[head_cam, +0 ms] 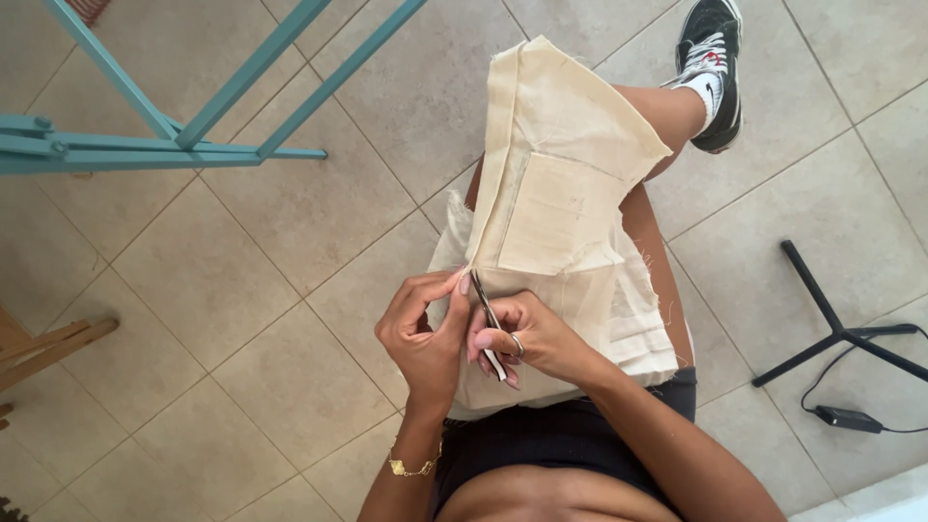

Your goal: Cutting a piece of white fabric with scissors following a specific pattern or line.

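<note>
A cream cloth piece [565, 184] with a sewn patch pocket lies over my lap and right leg. My left hand [420, 329] pinches the cloth's left edge near a seam. My right hand [527, 338] grips a small thin metal tool [489, 324] with a dark handle, a seam ripper or snips. Its tip points up at the seam between my two thumbs. There is a ring on my right hand and a gold bracelet [414, 468] on my left wrist.
Beige floor tiles [242, 290] lie all around. A teal metal frame [184, 135] stands at the upper left. Wooden legs [48, 348] show at the left edge. A black stand base [836, 329] with a cable and adapter [849, 419] is on the right. My black shoe [713, 68] is at the top.
</note>
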